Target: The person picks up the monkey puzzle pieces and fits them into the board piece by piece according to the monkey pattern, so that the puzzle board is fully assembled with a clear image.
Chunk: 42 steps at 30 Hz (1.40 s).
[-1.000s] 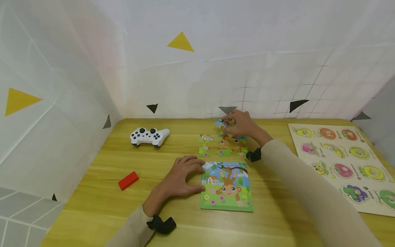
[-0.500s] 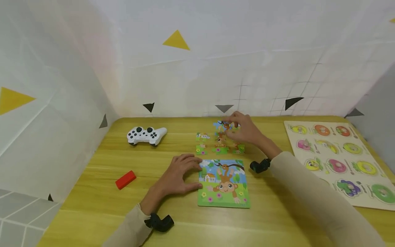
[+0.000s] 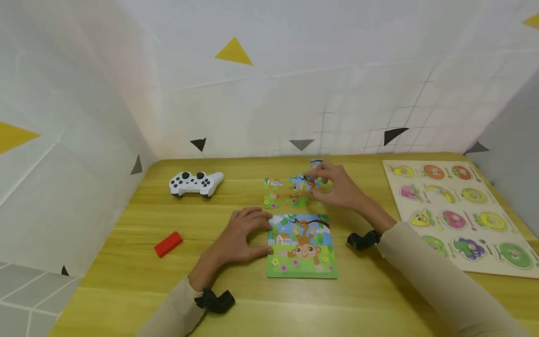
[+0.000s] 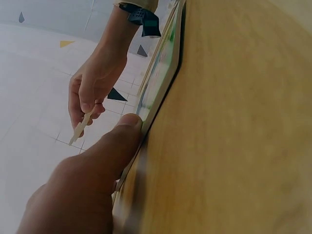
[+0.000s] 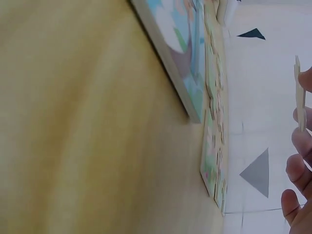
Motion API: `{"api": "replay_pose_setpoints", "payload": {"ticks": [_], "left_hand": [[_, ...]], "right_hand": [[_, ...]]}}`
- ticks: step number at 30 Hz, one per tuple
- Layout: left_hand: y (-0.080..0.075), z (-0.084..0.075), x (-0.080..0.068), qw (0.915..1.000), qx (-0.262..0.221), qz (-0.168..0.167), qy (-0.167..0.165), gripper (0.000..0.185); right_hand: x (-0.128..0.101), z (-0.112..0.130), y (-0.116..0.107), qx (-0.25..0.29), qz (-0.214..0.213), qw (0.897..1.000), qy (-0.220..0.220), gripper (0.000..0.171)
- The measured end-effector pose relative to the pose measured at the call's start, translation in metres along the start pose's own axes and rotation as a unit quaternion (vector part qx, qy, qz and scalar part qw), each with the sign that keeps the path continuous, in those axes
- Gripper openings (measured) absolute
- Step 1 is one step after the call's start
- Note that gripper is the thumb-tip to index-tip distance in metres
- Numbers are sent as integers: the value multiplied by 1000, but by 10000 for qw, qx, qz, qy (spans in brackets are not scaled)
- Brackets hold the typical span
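Now, the scene line by line:

Right hand: the right hand [image 3: 338, 187] is lifted above the loose puzzle pieces [image 3: 290, 193] at the back of the table; thumb and fingers are narrow and pinch one puzzle piece [image 3: 309, 181]. In the left wrist view the piece [image 4: 81, 127] hangs thin, edge-on, below the fingertips. In the right wrist view it is also edge-on [image 5: 299, 92], off the table.

Left hand: the left hand [image 3: 240, 236] lies flat on the table w/ fingers spread wide and nearly straight; thumb [image 4: 109, 146] and fingertips touch the left edge of the puzzle board [image 3: 302, 245]. It holds nothing.

Puzzle board: flat on the table in front of the person, picture of a monkey, a house and grass. Just behind it are the loose pieces, some joined, one alone further back [image 3: 316, 163].

Table: yellow wood table [image 3: 126, 299], white walls w/ small triangles around it.

Other things: a white game controller [image 3: 195, 182] at back left, well apart from the hands; a red block [image 3: 168, 244] on the left, nearer the person; a fruit peg board [image 3: 463, 215] on the right side.

Wrists: a black wrist camera on each arm, left [image 3: 214, 301] and right [image 3: 362, 240]; beige sleeves.
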<state>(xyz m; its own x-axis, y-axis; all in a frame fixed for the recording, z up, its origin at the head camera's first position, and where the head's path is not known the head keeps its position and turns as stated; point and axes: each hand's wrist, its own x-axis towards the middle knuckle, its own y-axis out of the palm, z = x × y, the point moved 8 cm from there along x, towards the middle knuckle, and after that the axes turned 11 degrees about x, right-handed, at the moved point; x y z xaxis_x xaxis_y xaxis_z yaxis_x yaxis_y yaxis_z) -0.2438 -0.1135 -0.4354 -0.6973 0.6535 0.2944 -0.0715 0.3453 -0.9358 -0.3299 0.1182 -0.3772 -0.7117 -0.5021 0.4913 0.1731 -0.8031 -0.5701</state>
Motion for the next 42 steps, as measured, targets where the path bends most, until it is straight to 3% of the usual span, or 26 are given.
{"api": "replay_pose_setpoints", "payload": {"ticks": [15,25,34,42], "left_hand": [[1,1,1,10000,-84,30,-22,47],[0,0,1,9999,-59,77,-49,47],[-1,1,0,9999,-117,61,-34,47],[1,1,1,9999,-99,72,-31,48]], "right_hand": [[-29,16,18,-15,587,9980,248,41],[-36,31,31,-113,807,9967,-36,38],[-40,35,45,-562,1306,9898,99,37],[-44,32,52,-765,1507,9854,194,40]]}}
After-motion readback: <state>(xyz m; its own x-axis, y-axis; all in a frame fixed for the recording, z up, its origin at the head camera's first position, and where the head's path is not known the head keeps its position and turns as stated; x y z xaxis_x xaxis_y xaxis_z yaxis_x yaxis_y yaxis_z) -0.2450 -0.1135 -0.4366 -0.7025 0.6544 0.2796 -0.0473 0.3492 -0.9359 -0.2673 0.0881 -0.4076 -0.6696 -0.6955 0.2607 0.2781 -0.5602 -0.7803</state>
